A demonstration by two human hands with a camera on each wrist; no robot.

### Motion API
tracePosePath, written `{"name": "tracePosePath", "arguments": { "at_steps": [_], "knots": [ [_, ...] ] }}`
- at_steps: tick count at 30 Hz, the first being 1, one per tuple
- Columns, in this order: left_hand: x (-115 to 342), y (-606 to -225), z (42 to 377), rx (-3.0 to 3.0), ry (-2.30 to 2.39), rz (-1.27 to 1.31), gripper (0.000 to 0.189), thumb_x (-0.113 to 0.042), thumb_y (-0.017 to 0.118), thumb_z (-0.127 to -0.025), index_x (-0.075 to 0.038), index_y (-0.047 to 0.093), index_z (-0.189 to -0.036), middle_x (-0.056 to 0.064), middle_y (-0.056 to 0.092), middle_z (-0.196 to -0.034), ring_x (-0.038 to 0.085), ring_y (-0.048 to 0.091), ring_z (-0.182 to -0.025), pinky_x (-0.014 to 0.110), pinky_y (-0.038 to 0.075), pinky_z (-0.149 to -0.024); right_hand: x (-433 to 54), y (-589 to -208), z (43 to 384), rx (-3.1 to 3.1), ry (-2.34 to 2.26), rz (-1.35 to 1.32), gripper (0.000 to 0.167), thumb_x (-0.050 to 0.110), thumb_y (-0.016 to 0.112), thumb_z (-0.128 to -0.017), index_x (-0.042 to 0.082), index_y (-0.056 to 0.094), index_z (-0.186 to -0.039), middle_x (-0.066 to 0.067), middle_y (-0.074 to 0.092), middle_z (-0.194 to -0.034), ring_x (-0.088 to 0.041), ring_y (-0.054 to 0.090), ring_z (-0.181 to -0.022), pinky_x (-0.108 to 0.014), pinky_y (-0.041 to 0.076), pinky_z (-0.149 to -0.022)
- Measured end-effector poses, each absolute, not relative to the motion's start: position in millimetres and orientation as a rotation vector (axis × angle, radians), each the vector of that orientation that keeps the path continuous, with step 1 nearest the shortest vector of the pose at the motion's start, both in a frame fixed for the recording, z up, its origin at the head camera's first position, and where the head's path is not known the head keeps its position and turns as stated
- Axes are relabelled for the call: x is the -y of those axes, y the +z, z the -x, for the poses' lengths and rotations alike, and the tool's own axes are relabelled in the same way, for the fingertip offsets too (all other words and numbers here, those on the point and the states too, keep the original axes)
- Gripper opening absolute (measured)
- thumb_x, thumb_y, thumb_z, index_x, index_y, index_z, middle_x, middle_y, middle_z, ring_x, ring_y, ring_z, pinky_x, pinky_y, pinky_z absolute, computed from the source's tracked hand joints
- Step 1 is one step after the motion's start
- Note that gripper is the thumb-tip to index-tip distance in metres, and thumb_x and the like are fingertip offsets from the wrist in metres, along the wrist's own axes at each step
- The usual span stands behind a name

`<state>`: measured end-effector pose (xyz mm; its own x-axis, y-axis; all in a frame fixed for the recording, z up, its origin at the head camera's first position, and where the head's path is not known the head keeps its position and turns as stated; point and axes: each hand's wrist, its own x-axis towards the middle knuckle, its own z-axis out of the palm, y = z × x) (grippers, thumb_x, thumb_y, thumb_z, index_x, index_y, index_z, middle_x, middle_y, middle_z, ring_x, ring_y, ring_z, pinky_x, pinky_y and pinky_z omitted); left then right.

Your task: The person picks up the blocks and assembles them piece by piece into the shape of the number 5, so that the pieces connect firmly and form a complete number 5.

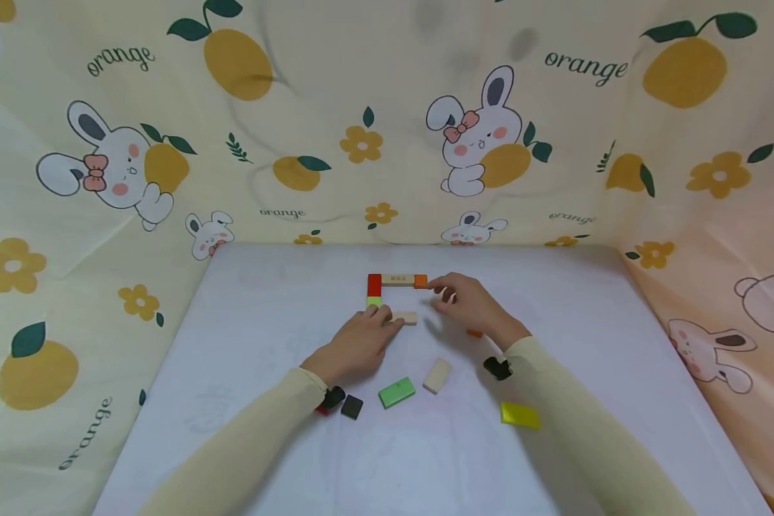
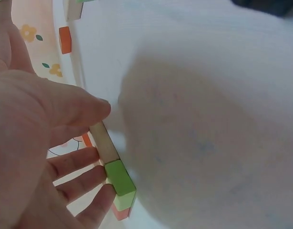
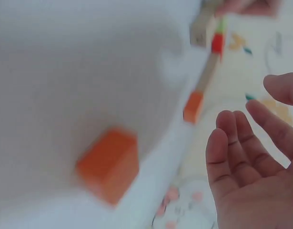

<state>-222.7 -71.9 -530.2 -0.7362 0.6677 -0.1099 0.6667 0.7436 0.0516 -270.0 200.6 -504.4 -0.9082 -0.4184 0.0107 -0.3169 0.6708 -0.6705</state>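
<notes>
Frame of blocks apparently being aligned: nearside of red block, left hand, fingers outstretched, touches pale wooden block; to red's right, right hand, loose-fingered, empty, beside orange block; next probably calls for fetching another piece.

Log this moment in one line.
left grip: at lime block, pale block | right grip: empty, beside farther orange block | red block: touching lime block
</notes>
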Motion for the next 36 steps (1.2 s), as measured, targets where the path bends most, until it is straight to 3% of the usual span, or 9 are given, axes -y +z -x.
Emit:
{"name": "tracePosePath", "arguments": {
  "at_steps": [8,17,24,36],
  "knots": [
    [72.3,-522.4,223.3,-2.801,0.028,-1.063,0.057,-0.017,0.06,-0.108,-0.015,0.05,-0.164,0.006,0.052,-0.146,0.022,0.046,-0.122,0.036,0.049,-0.103,-248.8,-494.4,260.6,-2.824,-1.069,0.542,0.036,0.011,0.073,-0.101,0.007,0.072,-0.137,-0.018,0.07,-0.128,-0.029,0.065,-0.106,-0.048,0.053,-0.094],
    [68.5,-521.5,224.7,-2.797,0.027,-1.06,0.06,-0.016,0.063,-0.106,-0.016,0.049,-0.165,0.006,0.051,-0.147,0.022,0.045,-0.124,0.036,0.048,-0.103,-283.5,-504.5,239.3,-2.797,-0.956,0.479,0.041,0.007,0.075,-0.099,0.005,0.07,-0.139,-0.013,0.069,-0.123,-0.027,0.062,-0.101,-0.044,0.055,-0.083],
    [70.9,-520.2,223.8,-2.802,0.035,-1.058,0.061,-0.018,0.066,-0.105,-0.015,0.05,-0.164,0.006,0.052,-0.145,0.022,0.045,-0.122,0.035,0.048,-0.1,-281.2,-525.5,237.3,-2.732,-0.93,0.464,0.046,0.011,0.086,-0.093,0.007,0.072,-0.136,-0.006,0.07,-0.116,-0.026,0.063,-0.1,-0.042,0.057,-0.086],
    [72.7,-521.3,221.5,-2.777,0.038,-1.014,0.06,-0.016,0.063,-0.105,-0.016,0.049,-0.164,0.005,0.051,-0.147,0.021,0.045,-0.123,0.036,0.048,-0.105,-268.4,-533.0,237.2,-2.753,-0.865,0.488,0.035,0.007,0.083,-0.094,0.005,0.075,-0.128,-0.003,0.069,-0.111,-0.025,0.06,-0.098,-0.044,0.055,-0.088]
  ]
}}
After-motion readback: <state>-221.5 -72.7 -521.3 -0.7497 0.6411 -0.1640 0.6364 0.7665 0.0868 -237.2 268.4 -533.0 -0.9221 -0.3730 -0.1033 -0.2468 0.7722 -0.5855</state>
